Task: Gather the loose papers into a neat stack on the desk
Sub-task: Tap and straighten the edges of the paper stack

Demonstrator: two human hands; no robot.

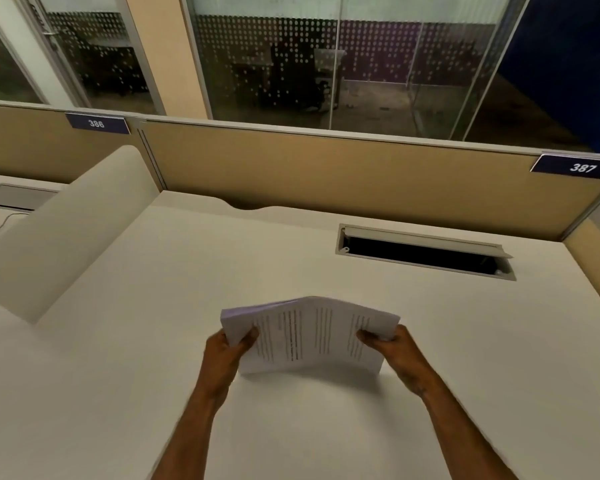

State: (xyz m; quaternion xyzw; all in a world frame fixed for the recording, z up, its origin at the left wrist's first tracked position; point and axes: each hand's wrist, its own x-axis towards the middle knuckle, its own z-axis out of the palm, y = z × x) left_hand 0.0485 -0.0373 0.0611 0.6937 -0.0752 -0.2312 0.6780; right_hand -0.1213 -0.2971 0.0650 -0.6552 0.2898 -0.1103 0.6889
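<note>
A bundle of printed white papers (309, 336) stands on its lower edge on the white desk (153, 358), bowed upward in the middle. My left hand (227, 348) grips the bundle's left side, thumb on the front sheet. My right hand (394, 348) grips its right side the same way. The top left corner of the bundle fans slightly, with sheet edges uneven. No other loose paper shows on the desk.
An open cable slot (423, 252) with a raised flap lies in the desk at the back right. A tan partition (326, 168) closes the far edge, with labels 386 and 387. A cream divider (66, 230) slopes along the left side.
</note>
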